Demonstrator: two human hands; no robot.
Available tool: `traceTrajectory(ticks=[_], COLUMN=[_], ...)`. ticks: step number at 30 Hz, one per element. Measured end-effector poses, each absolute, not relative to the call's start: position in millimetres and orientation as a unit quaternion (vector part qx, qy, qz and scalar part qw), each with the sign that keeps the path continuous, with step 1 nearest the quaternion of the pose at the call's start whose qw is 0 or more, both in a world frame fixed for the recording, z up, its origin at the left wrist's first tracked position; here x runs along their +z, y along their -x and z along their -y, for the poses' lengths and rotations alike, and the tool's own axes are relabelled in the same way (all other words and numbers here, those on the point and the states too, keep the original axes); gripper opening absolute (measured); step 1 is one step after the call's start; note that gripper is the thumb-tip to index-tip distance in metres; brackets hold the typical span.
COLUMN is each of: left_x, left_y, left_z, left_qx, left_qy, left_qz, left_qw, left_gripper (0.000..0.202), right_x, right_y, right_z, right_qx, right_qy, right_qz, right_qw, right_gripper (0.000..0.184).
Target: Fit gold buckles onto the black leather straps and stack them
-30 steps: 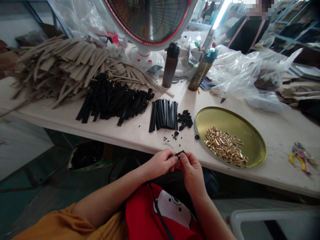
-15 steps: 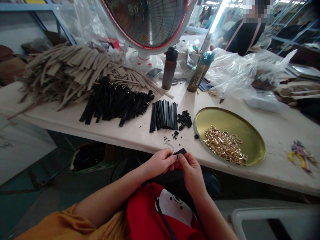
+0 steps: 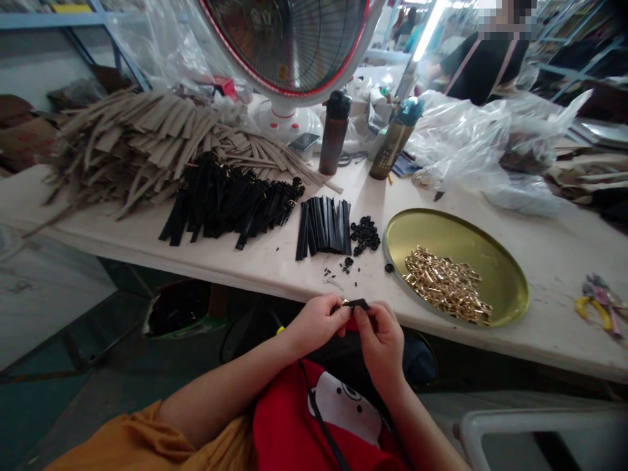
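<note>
Between my two hands, just off the table's front edge, is a short black strap (image 3: pixel 358 303) with a small gold buckle (image 3: pixel 345 303) at its left end. My left hand (image 3: pixel 324 319) pinches the buckle end. My right hand (image 3: pixel 381 327) grips the strap from the right, thumb on top. The fingers hide part of both pieces. Beyond the hands lie a row of flat black straps (image 3: pixel 324 226), a heap of small black rings (image 3: pixel 365 235) and some tiny black bits. An oval gold tray (image 3: pixel 507 288) to the right holds a pile of gold buckles (image 3: pixel 446 284).
Black straps with buckles (image 3: pixel 230 203) lie left, before a big heap of beige strips (image 3: pixel 127 144). A fan (image 3: pixel 289 46) and two bottles (image 3: pixel 335 134) stand behind. Plastic bags (image 3: pixel 471 144) and yellow-handled pliers (image 3: pixel 598 307) are right. A person (image 3: pixel 483 65) is across the table.
The view has shifted slightly. The strap in my hands has turned a little, its right end now pointing lower, and my right fingers have changed position on it.
</note>
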State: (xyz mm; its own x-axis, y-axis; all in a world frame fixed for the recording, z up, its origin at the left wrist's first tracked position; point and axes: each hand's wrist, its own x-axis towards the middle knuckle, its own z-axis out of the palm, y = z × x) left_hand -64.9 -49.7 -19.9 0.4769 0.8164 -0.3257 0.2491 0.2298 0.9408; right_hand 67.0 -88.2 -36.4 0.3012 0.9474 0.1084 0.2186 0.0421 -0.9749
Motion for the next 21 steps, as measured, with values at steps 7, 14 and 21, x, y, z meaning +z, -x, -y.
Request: traceTrajectory(ticks=[7,14,21], left_x=[-18.3,-16.0,-15.4], left_y=[63.0,60.5,57.0], left_z=[42.9,39.8,38.2], left_qx=[0.204,0.221,0.234], left_qy=[-0.586,-0.546,-0.544], left_qz=[-0.422,-0.434,-0.427], left_qw=[0.661,0.681,0.683], left_gripper=[0.022,0.022,0.02], right_x=[-45.0,-40.0,-34.8], right_y=[-71.5,-70.5,-73.9], right_z=[77.1,69.2,62.7], right_qx=[0.648,0.705,0.729], right_qy=[0.482,0.448,0.446], right_qz=[0.203,0.139,0.116], right_qw=[0.554,0.532,0.506], right_gripper=[0.023,0.023,0.021])
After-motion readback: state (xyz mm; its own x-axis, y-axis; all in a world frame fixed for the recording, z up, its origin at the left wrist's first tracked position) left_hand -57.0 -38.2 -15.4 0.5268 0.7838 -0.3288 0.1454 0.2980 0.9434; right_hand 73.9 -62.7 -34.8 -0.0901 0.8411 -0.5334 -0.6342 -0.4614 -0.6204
